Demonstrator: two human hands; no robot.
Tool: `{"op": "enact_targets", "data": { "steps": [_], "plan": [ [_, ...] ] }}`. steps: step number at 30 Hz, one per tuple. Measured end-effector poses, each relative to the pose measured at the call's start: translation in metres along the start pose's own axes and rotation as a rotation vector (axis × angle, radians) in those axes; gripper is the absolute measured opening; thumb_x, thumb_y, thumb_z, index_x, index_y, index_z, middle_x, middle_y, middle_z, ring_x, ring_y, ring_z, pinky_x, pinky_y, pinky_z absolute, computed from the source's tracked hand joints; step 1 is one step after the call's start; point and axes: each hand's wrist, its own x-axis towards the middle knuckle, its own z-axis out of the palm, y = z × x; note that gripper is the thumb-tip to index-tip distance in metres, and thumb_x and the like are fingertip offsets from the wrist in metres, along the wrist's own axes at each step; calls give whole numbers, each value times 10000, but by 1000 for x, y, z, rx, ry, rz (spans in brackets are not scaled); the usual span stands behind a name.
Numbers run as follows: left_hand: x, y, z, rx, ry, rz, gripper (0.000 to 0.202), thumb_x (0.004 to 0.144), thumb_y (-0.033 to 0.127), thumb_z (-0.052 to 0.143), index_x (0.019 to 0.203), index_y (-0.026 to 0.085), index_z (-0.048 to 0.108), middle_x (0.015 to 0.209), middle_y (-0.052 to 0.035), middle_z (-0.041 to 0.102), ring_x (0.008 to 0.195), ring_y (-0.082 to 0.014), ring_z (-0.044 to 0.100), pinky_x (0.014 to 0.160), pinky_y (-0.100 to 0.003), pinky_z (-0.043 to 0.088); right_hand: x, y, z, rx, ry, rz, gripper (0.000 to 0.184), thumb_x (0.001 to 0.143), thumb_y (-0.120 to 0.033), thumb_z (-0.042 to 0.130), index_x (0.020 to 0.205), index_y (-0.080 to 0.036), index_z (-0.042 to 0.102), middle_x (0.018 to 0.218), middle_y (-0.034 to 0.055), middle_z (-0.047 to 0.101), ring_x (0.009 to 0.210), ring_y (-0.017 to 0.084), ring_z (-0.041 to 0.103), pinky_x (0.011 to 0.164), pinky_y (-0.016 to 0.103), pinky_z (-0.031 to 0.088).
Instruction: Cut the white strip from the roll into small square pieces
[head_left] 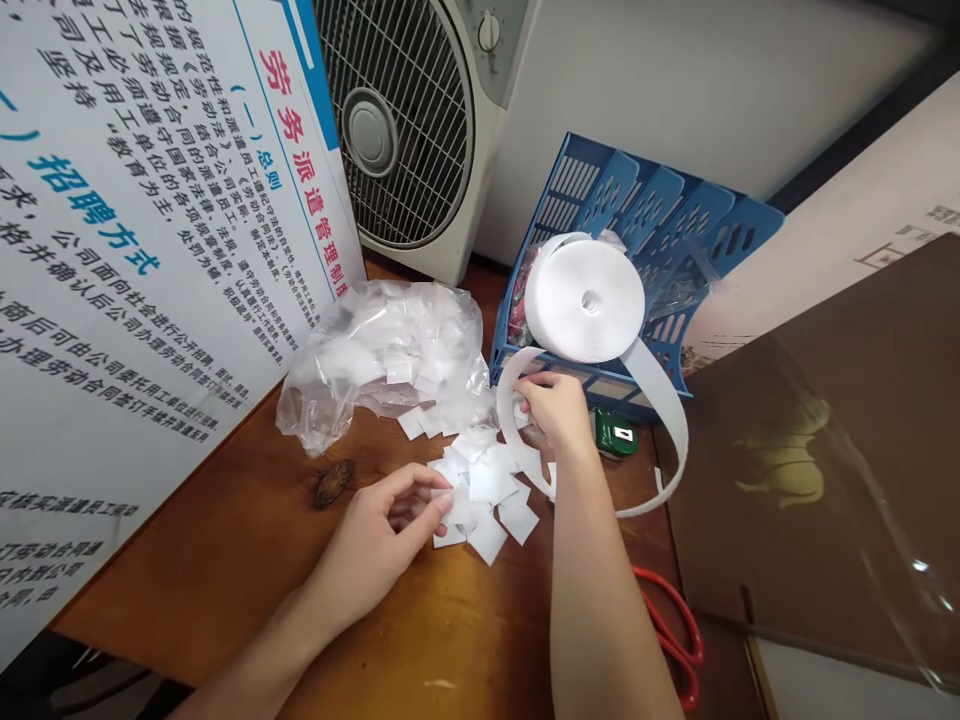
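My left hand (pixel 397 515) pinches a thin white square (pixel 450 506) between thumb and fingertips, at the left side of a loose pile of white squares (pixel 491 480) on the wooden table. Farther back, my right hand (pixel 553 405) is closed, its fingertips inside the curled end of a white strip (pixel 507 400). What those fingers hold, if anything, I cannot make out. The strip hangs in a wide loop from a large white roll (pixel 585 300), passing behind my right forearm. Left of the roll lies a clear plastic bag (pixel 397 340) with more white squares.
The roll rests on a blue file rack (pixel 667 220). A green tape measure (pixel 615 435) stands beside the strip, and red handles (pixel 675 630) lie right of my forearm. Behind are a box fan (pixel 405 120) and a printed board (pixel 172 220); a brown box (pixel 825 460) is right.
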Motion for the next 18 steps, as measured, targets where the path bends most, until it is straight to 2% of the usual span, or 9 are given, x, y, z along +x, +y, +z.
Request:
{"op": "enact_targets", "data": {
  "steps": [5, 9, 13, 16, 18],
  "plan": [
    [-1, 0, 1, -2, 1, -1, 224, 957, 422, 672, 998, 203, 648, 856, -12, 694, 761, -171, 729, 670, -250, 527, -1, 0, 4, 0, -57, 2, 258, 984, -390, 662, 1022, -135, 684, 740, -20, 663, 578, 108, 598, 576, 250, 513],
    [-1, 0, 1, -11, -10, -3, 232, 956, 426, 670, 996, 200, 644, 868, -17, 692, 775, -176, 720, 733, -277, 554, 2, 0, 14, 6, -143, 3, 256, 968, -383, 688, 971, -128, 687, 706, -32, 635, 549, 94, 568, 545, 231, 492],
    [0, 0, 1, 0, -9, 7, 227, 959, 426, 666, 988, 201, 643, 866, -15, 691, 759, -170, 717, 710, -266, 539, 5, -3, 20, 21, -196, -1, 245, 977, -365, 679, 924, -126, 677, 644, -58, 577, 480, 68, 493, 476, 196, 430],
    [0, 0, 0, -5, -4, 13, 224, 956, 421, 670, 984, 200, 644, 862, -16, 691, 753, -171, 719, 699, -263, 535, -6, -14, 12, 37, -183, -11, 204, 962, -318, 682, 892, -127, 665, 591, -73, 558, 408, 48, 409, 415, 178, 358],
    [0, 0, -1, 0, 1, 14, 216, 960, 415, 665, 989, 202, 646, 849, -14, 689, 748, -170, 719, 682, -258, 528, -24, -26, -1, 60, -128, -38, 142, 945, -265, 651, 920, -126, 667, 605, -45, 618, 400, 56, 439, 398, 182, 345]
  ]
}}
